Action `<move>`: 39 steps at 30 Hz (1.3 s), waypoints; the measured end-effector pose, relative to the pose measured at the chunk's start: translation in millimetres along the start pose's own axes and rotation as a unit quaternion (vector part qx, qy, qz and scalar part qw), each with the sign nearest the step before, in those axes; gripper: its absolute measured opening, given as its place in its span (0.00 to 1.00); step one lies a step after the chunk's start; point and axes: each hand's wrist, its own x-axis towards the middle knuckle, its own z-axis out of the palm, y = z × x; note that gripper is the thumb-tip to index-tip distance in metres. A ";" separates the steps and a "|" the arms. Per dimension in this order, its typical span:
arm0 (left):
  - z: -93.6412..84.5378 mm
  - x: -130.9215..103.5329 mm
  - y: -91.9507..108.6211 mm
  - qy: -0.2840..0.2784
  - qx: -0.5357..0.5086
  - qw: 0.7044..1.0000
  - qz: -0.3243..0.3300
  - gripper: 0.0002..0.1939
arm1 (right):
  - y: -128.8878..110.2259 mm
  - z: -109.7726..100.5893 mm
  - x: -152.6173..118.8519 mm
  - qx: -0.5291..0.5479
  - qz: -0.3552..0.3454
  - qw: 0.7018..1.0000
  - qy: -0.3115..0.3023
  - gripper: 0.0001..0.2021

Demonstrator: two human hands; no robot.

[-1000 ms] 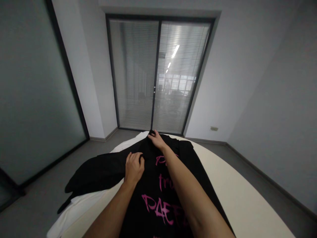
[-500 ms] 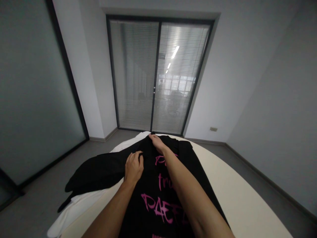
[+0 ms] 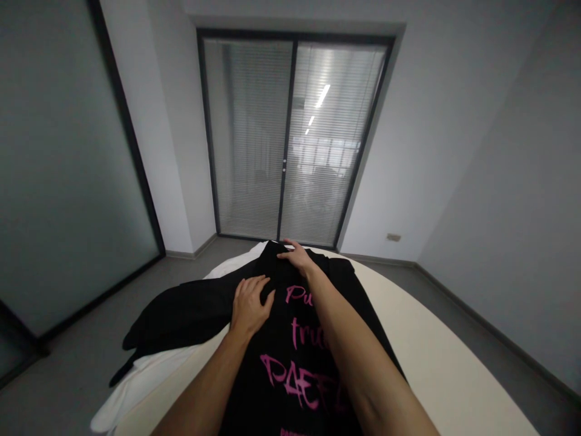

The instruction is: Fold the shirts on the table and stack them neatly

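Observation:
A black garment with pink lettering [image 3: 281,357] lies spread over the table, its far end close to the table's back edge. One black sleeve [image 3: 181,312] stretches out to the left, past the table edge. My left hand [image 3: 250,303] rests on the cloth where that sleeve meets the body, fingers apart and lying over the fabric. Farther off, my right hand [image 3: 297,255] is at the garment's far end, thumb and fingers spread. My right forearm covers part of the lettering.
Under the black garment, white cloth [image 3: 136,381] shows at the left and at the far side. The cream table [image 3: 436,357] has a curved edge on the right. Beyond stand glass doors with blinds [image 3: 254,145], a glass panel [image 3: 59,169] and white walls.
My right hand has let go of the cloth at the far end, its fingers spreading. The fabric there now lies flatter, with a corner folded outward. My left hand has shifted slightly right and opened more.

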 end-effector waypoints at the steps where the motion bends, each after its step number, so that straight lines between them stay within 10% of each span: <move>1: -0.5 -0.4 0.8 -0.003 0.006 1.000 0.005 0.16 | 2.1 -3.7 3.0 -0.018 -0.001 1.000 0.014 0.35; 15: 9.5 -3.1 -5.6 -0.002 0.050 0.999 -0.020 0.17 | -6.3 5.4 -39.5 -0.301 -0.127 0.938 0.113 0.13; 20: 14.2 0.1 -9.4 0.022 0.019 0.997 -0.071 0.18 | 2.2 27.8 -81.5 -0.403 -0.083 0.911 0.034 0.18; 32: -0.2 28.7 -13.0 -0.046 -0.064 0.989 -0.125 0.16 | 43.2 1.4 -164.4 -0.357 -0.119 0.919 -0.119 0.29; 39: -5.7 39.4 12.3 -0.098 -0.038 0.991 -0.086 0.22 | 66.2 -0.5 -168.4 -0.260 -0.190 0.947 -0.021 0.24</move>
